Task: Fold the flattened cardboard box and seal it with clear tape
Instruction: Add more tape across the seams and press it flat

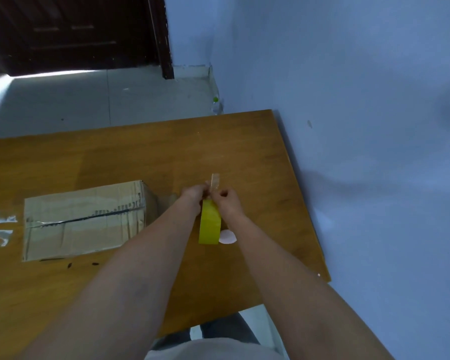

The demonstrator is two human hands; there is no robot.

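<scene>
Nearest the camera are the two bare forearms, reaching forward over the brown wooden worktop (94,294); they meet at the hands, which work close together above the worktop's right half. The left hand (194,192) has its fingers curled at the top of the yellow-looking roll of clear tape (210,221), which stands on edge between the wrists; the right hand (227,197) is also curled, and its fingertips pinch the short free strip of clear tape (215,181) that stands up from the roll. Whether the left fingers hold the roll itself or also the strip, I cannot tell, because they overlap here.

The brown cardboard box (85,219) lies to the left of the hands, near but apart from them; it is already folded into shape, its top flaps are closed, and a shiny strip seems to run along the centre seam. Some crumpled clear tape scraps (1,226) lie on the worktop at the far left; a small pale round disc (227,237) rests just beside the roll.

I judge the step in hand to be the sealing: the free end is being peeled up from the roll. The next move calls for a steady pull to draw out a longer strip; then the tape must be carried to the box and pressed on flat, without letting the strip stick to itself.
</scene>
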